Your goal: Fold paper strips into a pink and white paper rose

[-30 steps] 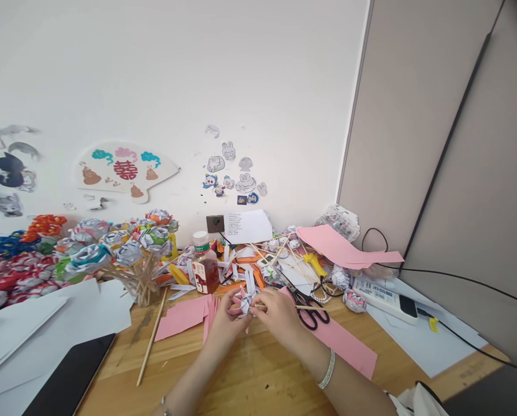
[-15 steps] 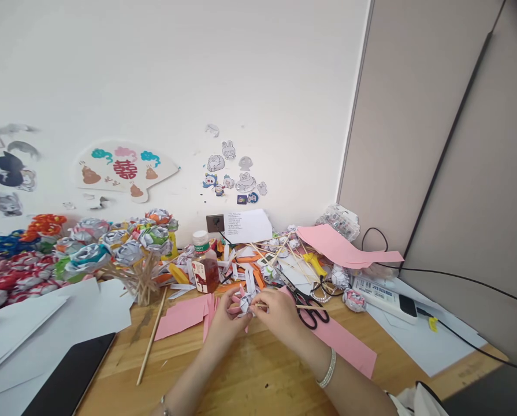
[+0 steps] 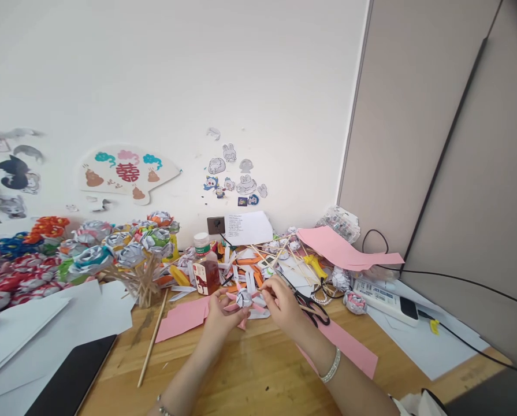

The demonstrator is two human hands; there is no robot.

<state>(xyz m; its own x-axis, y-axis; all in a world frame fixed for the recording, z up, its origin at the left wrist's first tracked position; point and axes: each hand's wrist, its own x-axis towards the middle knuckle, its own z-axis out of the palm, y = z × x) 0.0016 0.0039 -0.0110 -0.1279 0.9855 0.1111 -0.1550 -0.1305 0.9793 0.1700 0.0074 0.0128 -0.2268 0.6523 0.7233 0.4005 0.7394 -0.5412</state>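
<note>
My left hand (image 3: 221, 319) is closed on a paper flower (image 3: 244, 298) with a folded white centre and pink petals sticking out around it. Just right of the flower, my right hand (image 3: 283, 303) pinches a thin wooden stick (image 3: 315, 315); its rear part shows behind the hand, and the fingers hide much of the rest. The stick looks apart from the flower. Black-handled scissors (image 3: 321, 318) lie behind my right wrist, partly covered. Under my right forearm is a pink paper strip (image 3: 349, 346). Pink paper sheets (image 3: 182, 319) lie left of my left hand.
A jar of reddish-brown contents (image 3: 206, 271) stands behind the flower amid paper scraps. At left are bundled paper flowers (image 3: 130, 254), white sheets (image 3: 97, 306), a black tablet-like slab (image 3: 74, 375) and a loose stick (image 3: 152, 341). A power strip (image 3: 386, 300) with cables sits right.
My right hand has drawn slightly back from the flower, raising its fingertips. The flower in my left hand now shows more of its white centre and pink petals.
</note>
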